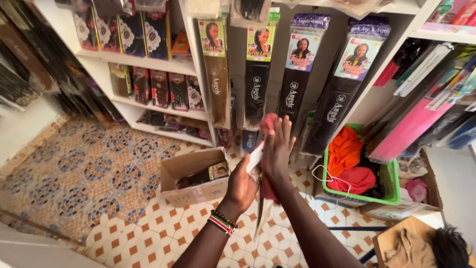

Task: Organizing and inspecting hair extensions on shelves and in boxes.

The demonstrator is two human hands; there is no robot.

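My left hand (241, 187), with a beaded bracelet at the wrist, grips a flat long packet (256, 158) with a white top and a dark strand hanging below. My right hand (277, 149) lies flat against the packet with fingers spread, pressing a pinkish-red cloth (268, 124) on it. Both hands are raised in front of hanging packs of dark hair extensions (257, 74).
An open cardboard box (191, 173) with small packs sits on the tiled floor to the left. A green basket (391, 191) of orange and red cloth stands to the right. White shelves (148, 62) hold more hair packs; pink packs (411, 124) lean at the right.
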